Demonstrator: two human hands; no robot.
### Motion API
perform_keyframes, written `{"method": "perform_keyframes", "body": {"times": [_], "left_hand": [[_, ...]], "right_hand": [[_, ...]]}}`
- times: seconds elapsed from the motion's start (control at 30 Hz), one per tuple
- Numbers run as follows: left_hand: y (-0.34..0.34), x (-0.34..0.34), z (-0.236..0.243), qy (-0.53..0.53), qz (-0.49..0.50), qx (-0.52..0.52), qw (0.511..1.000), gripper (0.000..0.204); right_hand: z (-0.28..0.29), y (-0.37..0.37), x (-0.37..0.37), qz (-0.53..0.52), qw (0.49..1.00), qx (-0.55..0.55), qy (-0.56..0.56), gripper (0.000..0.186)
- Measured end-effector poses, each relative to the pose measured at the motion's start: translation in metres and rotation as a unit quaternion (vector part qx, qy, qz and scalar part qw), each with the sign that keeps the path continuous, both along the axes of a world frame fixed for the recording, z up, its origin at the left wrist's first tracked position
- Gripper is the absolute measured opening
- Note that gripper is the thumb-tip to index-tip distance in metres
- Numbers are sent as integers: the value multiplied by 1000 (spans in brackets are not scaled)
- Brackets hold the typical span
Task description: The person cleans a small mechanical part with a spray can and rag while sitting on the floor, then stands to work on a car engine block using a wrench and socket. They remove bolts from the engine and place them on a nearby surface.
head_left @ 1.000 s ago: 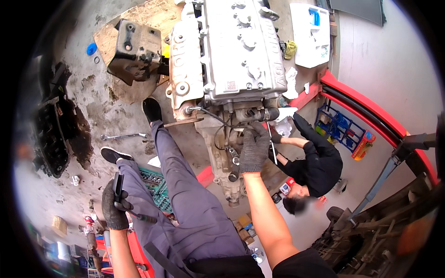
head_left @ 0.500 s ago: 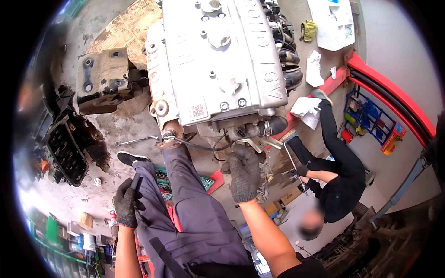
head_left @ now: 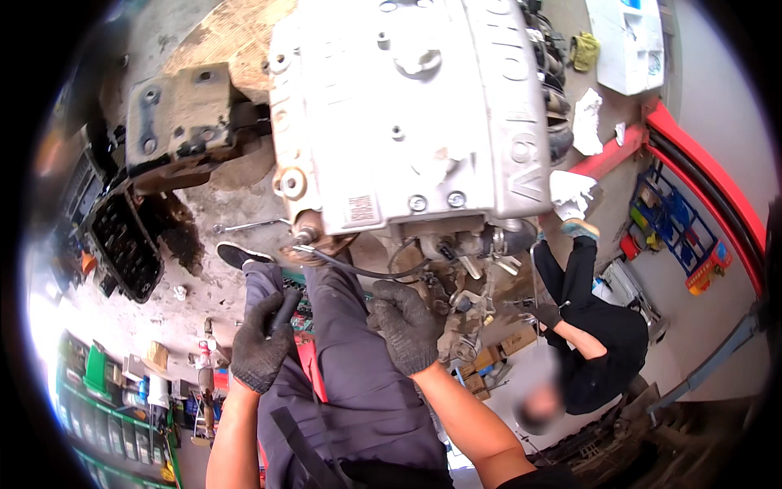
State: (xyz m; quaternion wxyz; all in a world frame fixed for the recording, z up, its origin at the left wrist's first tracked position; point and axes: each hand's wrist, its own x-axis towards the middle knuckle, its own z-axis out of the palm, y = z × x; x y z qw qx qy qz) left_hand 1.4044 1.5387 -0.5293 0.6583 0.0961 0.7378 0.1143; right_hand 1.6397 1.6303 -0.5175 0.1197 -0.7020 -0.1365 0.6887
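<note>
My left hand (head_left: 261,349), in a dark knit glove, is closed round a black bar-shaped thing (head_left: 285,308), whose kind I cannot make out. My right hand (head_left: 405,330), gloved alike, hangs over my thigh with its fingers curled in; whatever they hold, if anything, is hidden. Beyond both hands stands a large engine with a silver cover (head_left: 391,122). A black cable (head_left: 358,270) loops along its near end, from a rusty pipe flange (head_left: 314,240) towards a hose fitting. Neither hand touches the engine.
A steel wrench (head_left: 251,224) lies left of the flange. A dirty metal bracket (head_left: 181,114) and a black ribbed part (head_left: 122,244) are at left. On the right, a co-worker in black (head_left: 607,350) holds a long bar near a red lift beam (head_left: 611,155).
My right hand has come away from the engine's near end, back towards me. My left hand has risen and moved right with the black thing. The view has shifted too.
</note>
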Motion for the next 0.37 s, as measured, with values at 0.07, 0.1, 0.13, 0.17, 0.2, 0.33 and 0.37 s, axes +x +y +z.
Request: {"method": "perform_keyframes", "body": {"times": [0.07,0.1,0.13,0.17,0.2,0.33,0.37], "left_hand": [[12,-7,9,22,-56,37,998,43],[24,-8,15,6,-9,64,998,41],[14,-12,11,-33,46,84,995,43],[4,-18,14,-119,137,68,981,55],[-4,-19,11,-114,183,88,973,62],[-20,-59,31,-281,482,67,827,78],[-26,-70,37,-261,492,82,827,78]], "right_hand": [[-3,-4,-8,99,995,15,13,30],[-1,-4,-12,192,980,50,21,31],[-1,3,-23,277,956,95,31,32],[3,13,-32,369,920,105,81,37],[6,18,-53,433,884,128,121,40],[8,5,-110,655,711,-21,255,55],[11,12,-130,751,607,-67,251,60]]}}
